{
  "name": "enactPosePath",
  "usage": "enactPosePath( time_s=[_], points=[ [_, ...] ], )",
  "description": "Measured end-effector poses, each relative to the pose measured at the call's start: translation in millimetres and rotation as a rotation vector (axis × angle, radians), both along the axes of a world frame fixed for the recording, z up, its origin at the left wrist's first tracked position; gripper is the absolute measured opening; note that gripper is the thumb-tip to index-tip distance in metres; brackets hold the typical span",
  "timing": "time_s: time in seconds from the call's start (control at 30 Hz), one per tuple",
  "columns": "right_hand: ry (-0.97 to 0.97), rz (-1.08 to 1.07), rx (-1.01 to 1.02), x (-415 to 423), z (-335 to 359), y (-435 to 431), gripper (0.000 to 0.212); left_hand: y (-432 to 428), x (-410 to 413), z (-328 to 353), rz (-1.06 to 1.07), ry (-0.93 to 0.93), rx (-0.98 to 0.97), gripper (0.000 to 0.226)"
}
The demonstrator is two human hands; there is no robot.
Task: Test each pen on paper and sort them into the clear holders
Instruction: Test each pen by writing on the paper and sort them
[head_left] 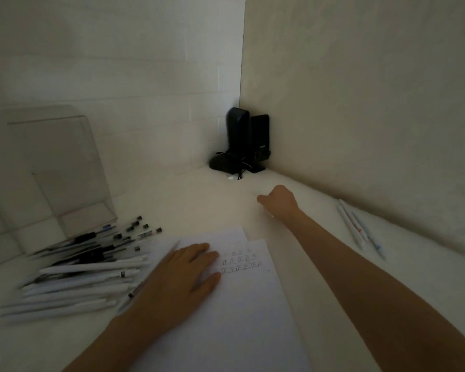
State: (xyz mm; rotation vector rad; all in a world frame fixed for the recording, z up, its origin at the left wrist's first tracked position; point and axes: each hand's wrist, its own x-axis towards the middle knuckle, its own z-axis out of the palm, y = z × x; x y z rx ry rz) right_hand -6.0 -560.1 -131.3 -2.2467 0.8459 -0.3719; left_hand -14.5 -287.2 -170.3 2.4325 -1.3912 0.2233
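The paper (242, 304), marked with rows of test strokes, is pressed at the near edge of the desk (188, 205) by the left hand (183, 275), laid flat with straight fingers. A pile of pens (86, 267) is spread at the left edge. Three white pens (356, 226) are laid along the right edge. Further back, the right hand (278, 201) is seen knuckles-up with fingers curled; whether anything is gripped cannot be told. A clear holder (57, 167) is stood at the back left, and black speakers (246, 140) are set in the far corner.

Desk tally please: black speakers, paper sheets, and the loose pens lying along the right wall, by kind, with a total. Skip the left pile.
Black speakers: 2
Paper sheets: 2
Pens by the right wall: 3
Total: 7
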Motion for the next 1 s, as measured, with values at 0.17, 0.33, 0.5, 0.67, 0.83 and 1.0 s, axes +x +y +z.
enactPosePath(
  time_s=[0.17,0.33,0.5,0.67,0.83,1.0],
  points=[
    [-0.071,0.187,-0.147,-69,22,57,0.015,12,-3,16,-0.035,0.042,-0.004,0.091],
    [-0.244,0.298,-0.211,-122,13,115,0.007,34,-13,28,-0.053,0.013,-0.051,0.064],
    [-0.419,0.217,-0.228,-117,-22,123,0.009,49,-20,13,-0.187,-0.032,-0.067,0.035],
    [-0.512,0.192,-0.15,-118,-22,120,0.025,55,-16,4,-0.241,0.105,-0.093,0.034],
    [-0.548,0.196,-0.342,-115,-22,117,0.028,54,-13,2,-0.261,0.091,-0.087,0.031],
    [-0.624,0.259,-0.973,-114,-23,117,0.013,55,-15,2,-0.25,0.082,-0.086,0.038]
  ],
)
